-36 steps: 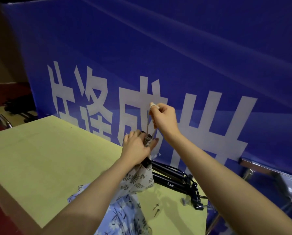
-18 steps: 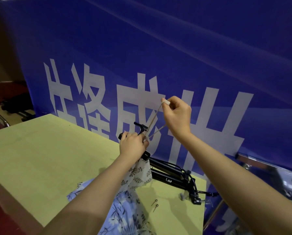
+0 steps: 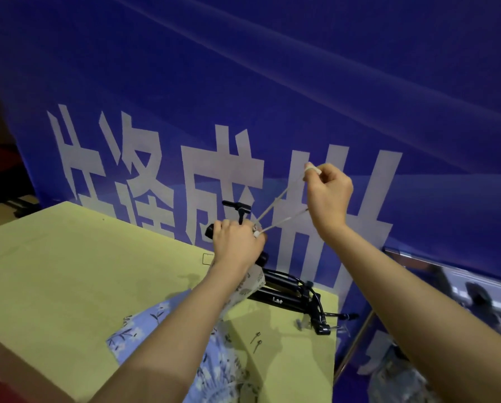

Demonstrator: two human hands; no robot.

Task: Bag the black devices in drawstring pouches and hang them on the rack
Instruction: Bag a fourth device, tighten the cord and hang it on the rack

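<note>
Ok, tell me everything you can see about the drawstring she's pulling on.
The drawstring is a thin pale cord, pulled taut as two strands. They run from the neck of the leaf-print pouch, gripped by the left hand, up and to the right to the right hand, which pinches a small white end piece. It hangs in the air, above the table.

A yellow-green bench [image 3: 69,271] carries everything. Near its right end lie black devices [image 3: 290,295], long tubes side by side with hoses — their far ends reach the right edge. Just in front of them lie two small pins [image 3: 256,338]. A blue floral cloth [image 3: 144,327] spreads over the near edge — partly hidden by an arm.
</note>
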